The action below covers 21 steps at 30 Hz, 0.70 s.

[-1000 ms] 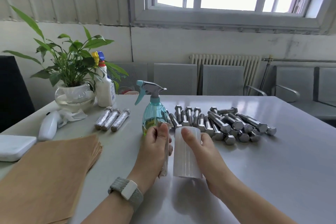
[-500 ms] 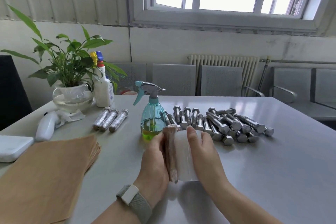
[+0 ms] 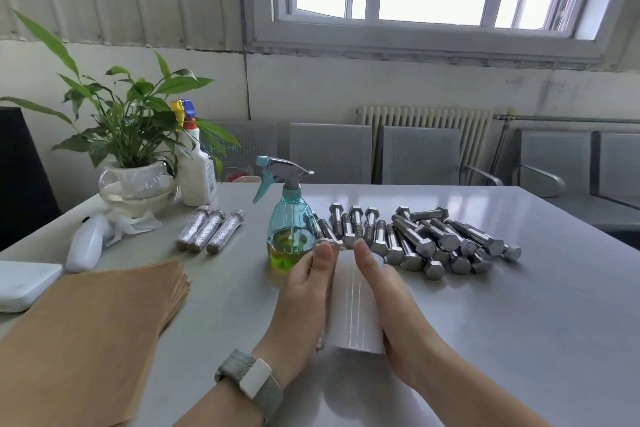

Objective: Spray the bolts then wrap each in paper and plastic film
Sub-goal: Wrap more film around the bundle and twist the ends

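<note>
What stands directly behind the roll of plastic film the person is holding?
Behind the film roll stand the teal spray bottle and the loose bolts. The roll and both hands hide the nearest bolts and most of the wrapped bolt.

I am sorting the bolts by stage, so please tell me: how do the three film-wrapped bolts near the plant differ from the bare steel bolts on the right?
The three film-wrapped bolts look dull and crinkled, their threads hidden; the bare steel hex bolts are shiny, with threads and heads exposed. The wrapped ones lie side by side in a neat row; the bare ones form a larger, partly stacked group. Both lie on the grey table, at similar length.
</note>
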Each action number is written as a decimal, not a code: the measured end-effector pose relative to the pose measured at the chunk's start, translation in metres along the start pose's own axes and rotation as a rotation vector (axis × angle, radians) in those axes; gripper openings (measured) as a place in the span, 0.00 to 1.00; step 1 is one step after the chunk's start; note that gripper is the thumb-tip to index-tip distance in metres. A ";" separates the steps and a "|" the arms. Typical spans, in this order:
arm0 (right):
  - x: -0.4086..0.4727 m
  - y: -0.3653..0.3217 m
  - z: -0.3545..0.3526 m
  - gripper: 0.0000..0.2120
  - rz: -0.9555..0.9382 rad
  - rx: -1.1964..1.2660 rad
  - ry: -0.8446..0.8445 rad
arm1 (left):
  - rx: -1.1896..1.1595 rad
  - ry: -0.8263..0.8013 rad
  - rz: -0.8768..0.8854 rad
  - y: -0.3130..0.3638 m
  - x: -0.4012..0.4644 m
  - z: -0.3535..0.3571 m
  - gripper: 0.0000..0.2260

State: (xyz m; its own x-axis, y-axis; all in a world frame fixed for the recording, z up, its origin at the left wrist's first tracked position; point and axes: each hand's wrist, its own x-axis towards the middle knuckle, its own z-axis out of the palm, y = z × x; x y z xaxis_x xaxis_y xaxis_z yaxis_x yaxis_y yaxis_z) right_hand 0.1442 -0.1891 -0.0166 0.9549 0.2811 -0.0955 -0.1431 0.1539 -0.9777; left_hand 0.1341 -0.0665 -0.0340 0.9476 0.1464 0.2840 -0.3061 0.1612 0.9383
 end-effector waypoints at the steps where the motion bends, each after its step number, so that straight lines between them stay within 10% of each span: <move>1: 0.000 0.000 0.001 0.39 -0.002 0.005 0.007 | 0.021 0.015 0.005 0.001 0.000 -0.001 0.18; 21: 0.003 0.001 0.003 0.36 -0.135 -0.157 0.178 | -0.339 0.076 -0.249 0.008 -0.012 0.013 0.22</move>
State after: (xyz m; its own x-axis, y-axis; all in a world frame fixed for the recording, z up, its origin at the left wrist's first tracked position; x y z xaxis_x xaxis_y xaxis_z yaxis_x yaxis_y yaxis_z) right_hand 0.1459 -0.1857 -0.0176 0.9953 0.0946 0.0194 0.0171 0.0257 -0.9995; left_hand 0.1217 -0.0794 -0.0270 0.9908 0.1324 0.0296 -0.0937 0.5104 0.8548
